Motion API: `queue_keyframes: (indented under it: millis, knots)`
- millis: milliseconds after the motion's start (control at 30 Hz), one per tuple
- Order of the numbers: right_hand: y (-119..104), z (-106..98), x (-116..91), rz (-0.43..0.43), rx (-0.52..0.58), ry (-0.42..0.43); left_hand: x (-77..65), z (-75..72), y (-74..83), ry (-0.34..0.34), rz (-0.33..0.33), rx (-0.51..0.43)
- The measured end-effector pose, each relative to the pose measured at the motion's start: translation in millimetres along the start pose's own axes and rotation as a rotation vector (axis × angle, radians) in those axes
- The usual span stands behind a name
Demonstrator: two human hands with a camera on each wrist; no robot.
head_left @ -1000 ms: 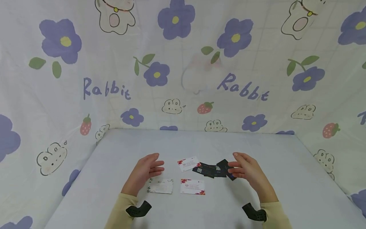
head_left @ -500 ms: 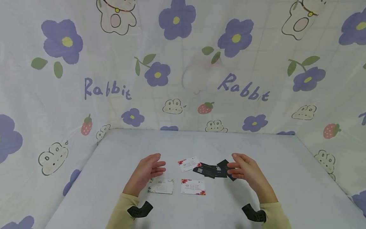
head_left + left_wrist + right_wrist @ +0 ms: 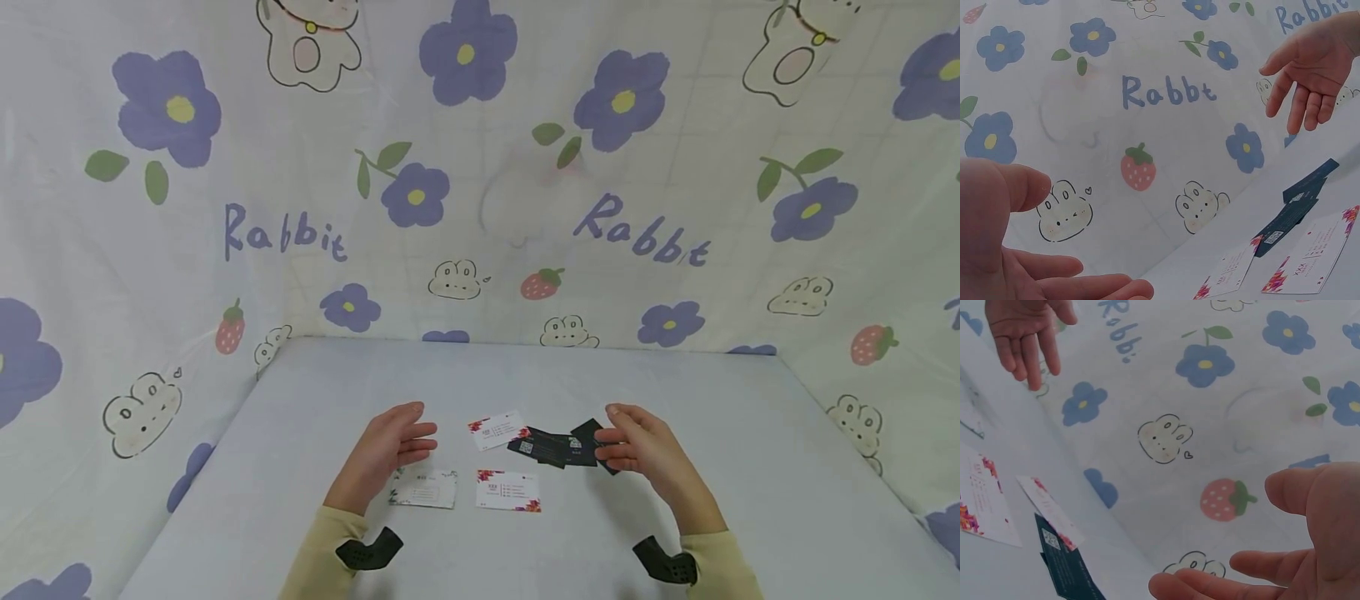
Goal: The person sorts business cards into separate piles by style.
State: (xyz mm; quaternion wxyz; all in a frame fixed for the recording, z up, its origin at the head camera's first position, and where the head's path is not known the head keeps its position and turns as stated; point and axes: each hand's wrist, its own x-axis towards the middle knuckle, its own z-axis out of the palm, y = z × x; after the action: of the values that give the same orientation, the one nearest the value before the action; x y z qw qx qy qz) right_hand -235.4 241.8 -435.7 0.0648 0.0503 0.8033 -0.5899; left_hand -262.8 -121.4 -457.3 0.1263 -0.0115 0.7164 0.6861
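Observation:
My left hand (image 3: 390,448) hovers above the table with loosely extended fingers and an empty palm. Below it lies a white business card with green leaf corners (image 3: 424,489), partly covered by the hand in the head view. My right hand (image 3: 643,448) is likewise raised and empty, its fingers spread in the left wrist view. Black business cards (image 3: 555,447) overlap in a row beneath its fingertips, which hide part of the rightmost one. A white card with red floral corners (image 3: 497,431) touches the row's left end. Another red-cornered white card (image 3: 508,491) lies flat nearer the front.
The cards lie on a white table (image 3: 480,554). A cloth backdrop (image 3: 480,225) with flowers, rabbits and strawberries rises behind the table and along both sides. Each wrist carries a black strap-like device (image 3: 370,550).
Both hands have drifted very slightly inward, staying raised and empty. The whole head view has shifted a little; the cards have not moved on the table.

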Motion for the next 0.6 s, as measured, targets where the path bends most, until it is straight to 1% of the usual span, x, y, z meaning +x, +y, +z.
queue_keyframes:
  millis: [100,200,333,467,600]
  knots:
    - [0.4,2.6,2.5,0.000,-0.010,0.001,2.9,-0.1,-2.7,0.002,-0.001,0.002]
    - [2.3,9.1,8.1,-0.010,-0.017,-0.019,6.8,0.7,-7.9,0.005,-0.017,0.005]
    - [4.6,20.7,18.5,-0.010,-0.001,-0.057,12.4,7.7,-15.9,0.007,-0.038,-0.005]
    - [0.6,32.0,36.5,0.008,0.012,-0.101,21.7,19.3,-23.5,-0.006,-0.054,-0.039]
    - [-5.1,45.3,63.2,0.041,0.004,-0.142,33.1,30.4,-30.2,-0.007,-0.086,-0.092]
